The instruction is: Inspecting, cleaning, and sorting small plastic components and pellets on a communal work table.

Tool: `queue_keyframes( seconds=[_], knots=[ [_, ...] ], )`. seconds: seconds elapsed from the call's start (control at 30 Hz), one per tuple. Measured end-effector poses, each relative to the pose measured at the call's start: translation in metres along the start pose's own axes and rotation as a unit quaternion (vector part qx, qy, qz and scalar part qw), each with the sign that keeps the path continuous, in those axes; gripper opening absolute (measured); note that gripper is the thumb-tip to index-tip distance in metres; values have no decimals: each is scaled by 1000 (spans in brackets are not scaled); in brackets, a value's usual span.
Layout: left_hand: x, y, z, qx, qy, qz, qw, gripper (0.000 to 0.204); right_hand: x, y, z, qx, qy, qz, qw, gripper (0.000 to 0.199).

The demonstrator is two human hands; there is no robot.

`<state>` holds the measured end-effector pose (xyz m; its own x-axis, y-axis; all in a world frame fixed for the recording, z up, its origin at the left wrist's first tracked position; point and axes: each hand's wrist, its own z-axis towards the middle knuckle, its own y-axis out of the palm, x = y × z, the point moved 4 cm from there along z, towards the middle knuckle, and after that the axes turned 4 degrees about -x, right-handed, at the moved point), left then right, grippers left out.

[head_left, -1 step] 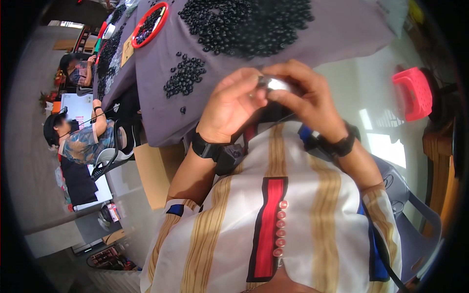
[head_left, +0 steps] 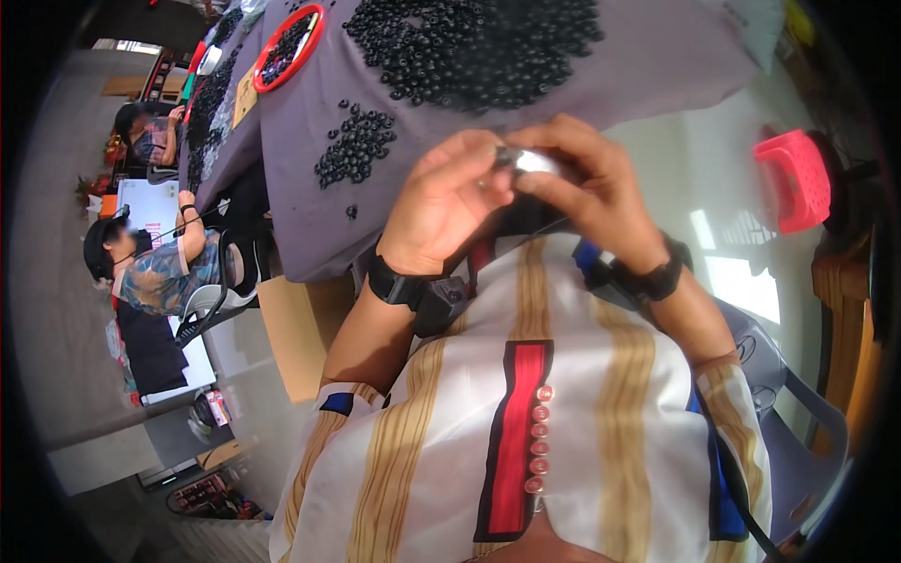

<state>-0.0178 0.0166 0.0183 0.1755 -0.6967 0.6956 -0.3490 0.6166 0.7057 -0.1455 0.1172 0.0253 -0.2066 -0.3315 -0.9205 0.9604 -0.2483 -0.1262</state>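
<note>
Where my view runs out to the left, a seated co-worker (head_left: 155, 272) in a patterned shirt and dark cap has one arm at the table, with another person (head_left: 152, 141) farther off. Just right of them, I see more dark beads along the table's far left part, then a red-rimmed dish (head_left: 257, 79) with dark beads in it. Near me, below the table edge, a cardboard box (head_left: 291, 342) stands open. On the grey-purple cloth (head_left: 300, 220) lies a small cluster of black beads (head_left: 355, 147), one single bead (head_left: 352, 212) just nearer, and to the far right of the cluster a big heap of black beads (head_left: 469, 47).

In the middle, I have the left hand (head_left: 436, 197) palm turned inward, its fingertips close against a small dark piece (head_left: 504, 157); I cannot tell whether they pinch it. That piece sits at the left end of a shiny silver object (head_left: 535, 164), which the right hand (head_left: 596, 183) clamps between thumb and fingers, just off the near edge of the cloth. Farther right stands a pink perforated plastic item (head_left: 793, 183), and nearer, a grey chair (head_left: 817, 408).
</note>
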Motion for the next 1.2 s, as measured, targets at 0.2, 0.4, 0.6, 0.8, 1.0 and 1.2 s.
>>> queue_keyframes(
  seconds=[0.2,0.4,0.6,0.8,1.0,1.2],
  knots=[
    [4,-3,-2,15,15,12,1000,18,-4,6,-3,-13,1,97,995,35],
    [10,-3,-1,4,42,88,995,25,3,8,-3,-40,84,165,982,39],
    [11,1,-3,-9,54,112,992,27,1,8,-4,-58,102,231,966,42],
    [11,-1,-3,-13,51,100,994,25,-1,9,-3,-43,105,268,957,35],
    [3,-2,-3,4,35,35,999,22,0,9,-3,-52,94,200,974,37],
    [4,0,-3,-60,-3,40,997,24,2,10,-2,-79,111,227,964,35]
  ],
)
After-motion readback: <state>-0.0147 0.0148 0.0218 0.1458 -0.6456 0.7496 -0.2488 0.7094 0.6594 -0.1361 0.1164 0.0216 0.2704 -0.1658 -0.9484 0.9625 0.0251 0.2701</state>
